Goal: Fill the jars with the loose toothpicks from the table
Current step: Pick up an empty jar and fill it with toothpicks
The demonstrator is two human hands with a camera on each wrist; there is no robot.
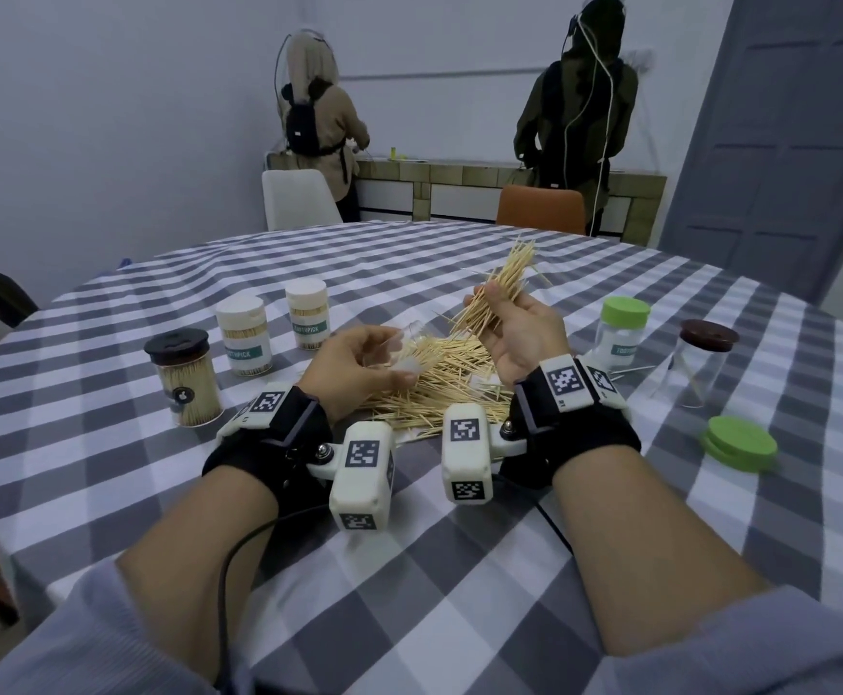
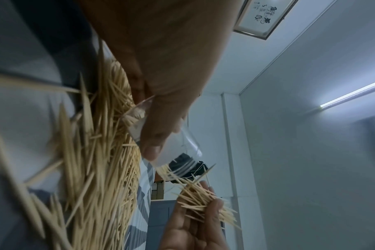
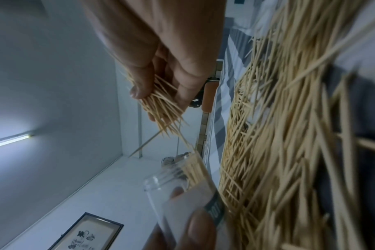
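- Count the jars: six in all. Three full and capped sit left of centre in the head view, a dark-lidded jar and two white-lidded jars.
- Two more stand at right: a green-lidded jar and a brown-lidded jar holding only a few sticks.
- The sixth, a clear open jar, is tilted in the left hand, fingers and thumb wrapped round its body; a few toothpicks already lie inside.
- The right hand is raised just right of centre, clenched on a bundle of toothpicks that fans toward the upper right.
- One big pile of loose toothpicks lies on the cloth between and just beyond the two hands.
- One loose green lid lies flat at the right edge of the frame.
- Writing: the white-lidded jars carry teal bands reading "TOOTHPICK"; the green-lidded jar's band is cut off, the dark jar's label too small to read.
- Surface: a round table under a grey-and-white checked cloth.
- Room: pale walls, a grey door upper right, a white chair and an orange chair beyond the table.
- Two people stand with backs turned at a tiled counter.
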